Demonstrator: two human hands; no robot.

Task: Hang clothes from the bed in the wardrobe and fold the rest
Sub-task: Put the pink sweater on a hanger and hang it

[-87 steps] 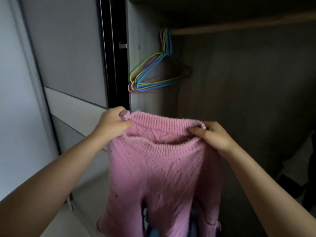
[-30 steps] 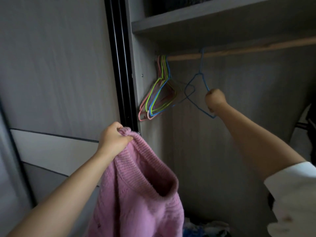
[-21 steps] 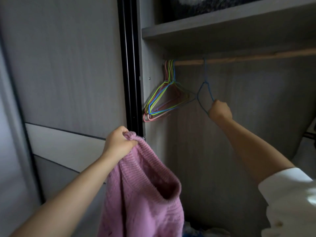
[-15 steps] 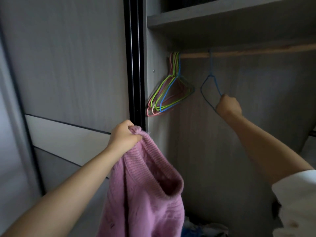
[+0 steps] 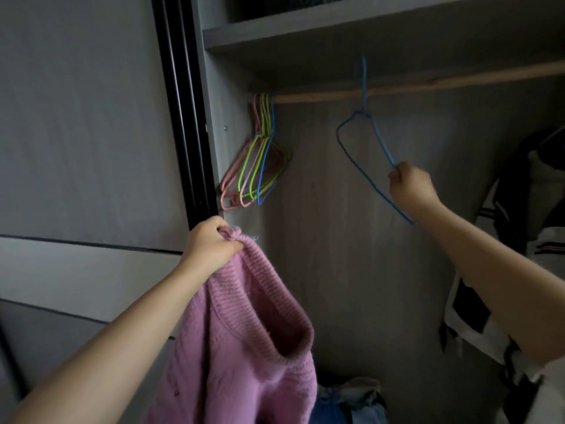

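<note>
Left hand (image 5: 211, 244) clenched on the ribbed collar of the pink sweater (image 5: 244, 341) hanging before the wardrobe's left edge, right hand (image 5: 409, 186) gripping the blue hanger (image 5: 360, 154) whose hook sits at the wooden rail (image 5: 428, 87), near the bunched coloured hangers (image 5: 256, 160).

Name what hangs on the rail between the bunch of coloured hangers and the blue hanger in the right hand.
Nothing: in the head view the wooden rail is bare between the coloured hangers and the blue hanger gripped by the right hand.
</note>
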